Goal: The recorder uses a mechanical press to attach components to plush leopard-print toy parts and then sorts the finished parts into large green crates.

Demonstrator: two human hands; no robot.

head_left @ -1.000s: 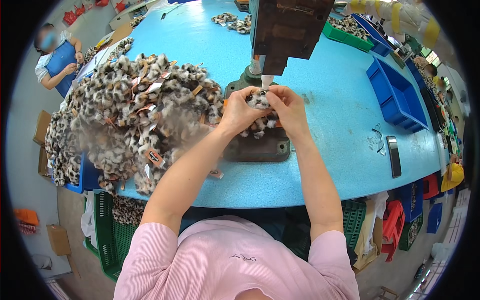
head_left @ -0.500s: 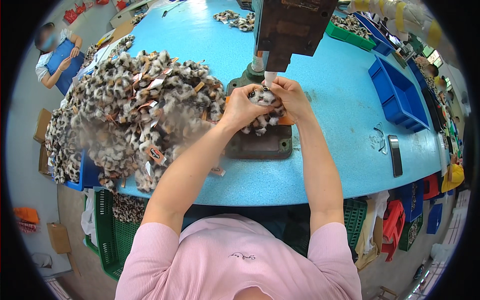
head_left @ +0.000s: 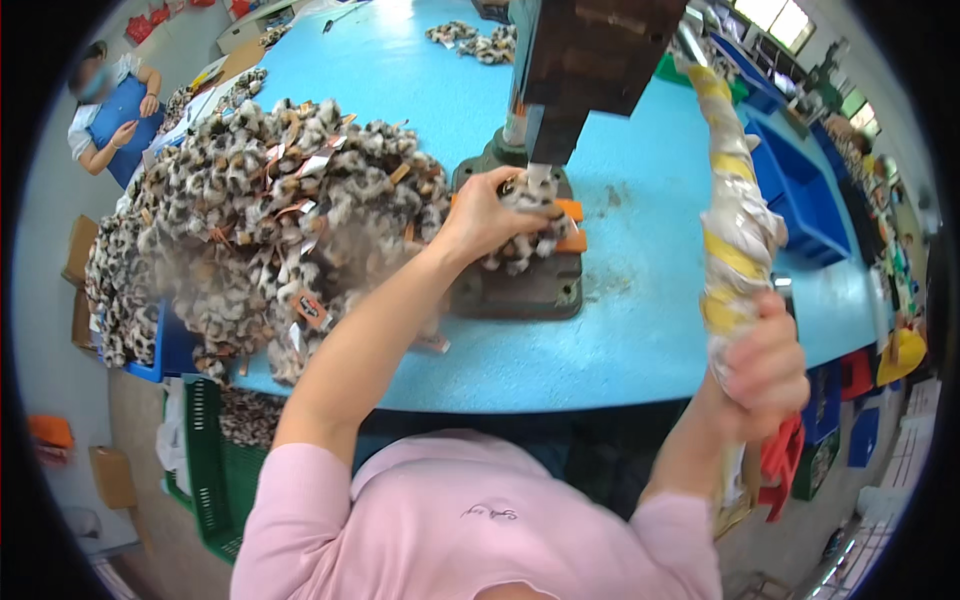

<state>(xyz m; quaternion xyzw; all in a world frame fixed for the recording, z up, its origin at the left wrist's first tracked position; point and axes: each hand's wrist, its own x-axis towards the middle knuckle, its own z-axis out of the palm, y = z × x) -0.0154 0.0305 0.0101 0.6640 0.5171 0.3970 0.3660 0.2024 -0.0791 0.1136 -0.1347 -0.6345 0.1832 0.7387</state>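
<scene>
My left hand [head_left: 484,214] grips a small spotted plush toy [head_left: 520,250] of grey, black and brown fur, holding it on the dark metal base [head_left: 516,294] of a hand press [head_left: 592,62]. The press's white tip [head_left: 540,172] reaches down onto the top of the toy; whether it presses in, I cannot tell. Orange pieces [head_left: 570,240] stick out beside the toy on the base. My right hand [head_left: 764,362], slightly blurred, is wrapped round the lower end of the press lever [head_left: 736,190], which is bound in white and yellow wrapping.
A big heap of similar plush pieces [head_left: 290,210] with tags covers the table's left side. Blue bins [head_left: 808,200] stand at the right, partly behind the lever. A green crate [head_left: 204,470] is below the table edge. Another person [head_left: 122,118] in a blue apron sits at the far left.
My right hand has left the toy, taken hold of the lever and swung it down toward me. The white tip has come down to the toy. My left hand stays in place.
</scene>
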